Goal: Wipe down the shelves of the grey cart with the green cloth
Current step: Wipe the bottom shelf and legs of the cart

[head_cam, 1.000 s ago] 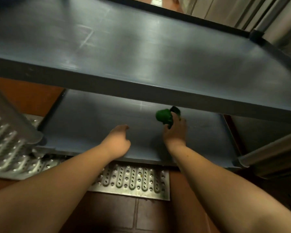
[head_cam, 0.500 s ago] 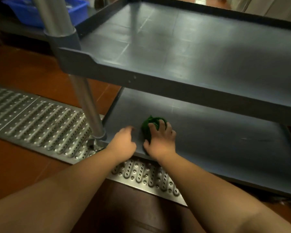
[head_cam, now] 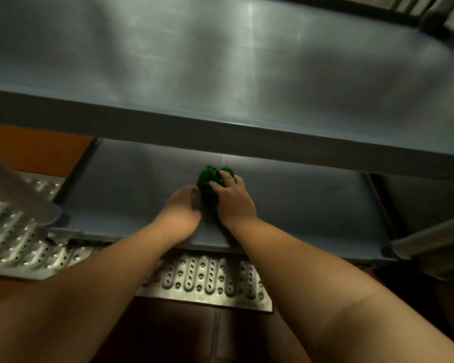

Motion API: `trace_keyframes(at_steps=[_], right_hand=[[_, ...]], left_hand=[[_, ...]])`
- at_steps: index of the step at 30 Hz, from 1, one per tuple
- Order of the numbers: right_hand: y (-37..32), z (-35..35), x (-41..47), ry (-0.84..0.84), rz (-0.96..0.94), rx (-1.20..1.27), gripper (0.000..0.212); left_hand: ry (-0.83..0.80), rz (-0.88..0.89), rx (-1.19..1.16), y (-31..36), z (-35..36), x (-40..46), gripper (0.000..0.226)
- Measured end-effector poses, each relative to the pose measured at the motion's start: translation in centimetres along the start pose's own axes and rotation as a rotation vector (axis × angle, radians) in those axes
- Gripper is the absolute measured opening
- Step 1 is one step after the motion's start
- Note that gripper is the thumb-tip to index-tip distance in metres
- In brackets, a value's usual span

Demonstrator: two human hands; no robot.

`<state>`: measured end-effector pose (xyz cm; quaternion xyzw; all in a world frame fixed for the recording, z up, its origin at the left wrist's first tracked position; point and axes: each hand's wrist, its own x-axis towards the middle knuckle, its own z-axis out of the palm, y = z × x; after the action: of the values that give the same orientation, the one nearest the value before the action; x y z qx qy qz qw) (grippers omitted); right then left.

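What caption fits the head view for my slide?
Right hand presses green cloth on grey cart's lower shelf; left hand beside it.

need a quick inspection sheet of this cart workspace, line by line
surface: lower shelf grey, bare apart from the cloth and hands; upper shelf bare.
job's things: green cloth bunched on the lower shelf.
clutter: nothing seen.
hands: right hand pressed on the cloth; left hand beside it, empty, resting on the shelf.
cables: nothing seen.
surroundings: perforated metal floor grate, brown floor tiles, cart post at left.
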<state>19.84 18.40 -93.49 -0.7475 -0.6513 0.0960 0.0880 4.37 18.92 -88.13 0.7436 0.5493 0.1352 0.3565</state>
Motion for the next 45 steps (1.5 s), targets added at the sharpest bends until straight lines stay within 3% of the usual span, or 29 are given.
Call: trace_keyframes(at_steps=[13,22,24,26,29,33,36,40,43,45], right_hand=[[22.5,-6.6,-6.3,-0.034,0.371,-0.122,0.052],[29.2,-9.4,-8.0,-0.016,0.799,-0.270,0.041],[28.5,-9.5,-7.7,0.085,0.704,-0.297,0.036],[26.2,-9.1,-7.5,0.182,0.495,-0.224,0.036],[20.8,-8.0,-7.4,0.170,0.224,0.005,0.058],[19.2,-6.5,-6.7,0.130,0.094,-0.107,0.059],[21.7,-6.2,-6.5,0.077,0.216,-0.190,0.061],[27.0,-7.0,-5.2,0.130,0.578,-0.196,0.058],[29.8,-8.4,-5.2,0.237,0.826,-0.165,0.045],[30.7,-9.0,-5.1,0.218,0.926,-0.174,0.042]], left_hand=[[-0.106,0.086,0.049,8.0,10.6,2.1,0.059],[-0.099,0.092,0.024,9.8,10.8,0.9,0.062],[-0.090,0.094,0.024,9.4,10.3,0.7,0.061],[-0.097,0.077,0.016,8.9,10.1,0.6,0.061],[-0.118,0.053,0.017,9.2,10.5,0.5,0.060],[-0.190,0.136,0.066,11.0,12.3,0.2,0.060],[-0.252,0.195,0.089,11.6,13.5,0.0,0.060],[-0.255,0.223,0.086,11.7,14.6,0.2,0.060],[-0.334,0.248,0.227,10.6,15.4,0.3,0.076],[-0.405,0.288,0.372,9.5,15.6,0.2,0.084]])
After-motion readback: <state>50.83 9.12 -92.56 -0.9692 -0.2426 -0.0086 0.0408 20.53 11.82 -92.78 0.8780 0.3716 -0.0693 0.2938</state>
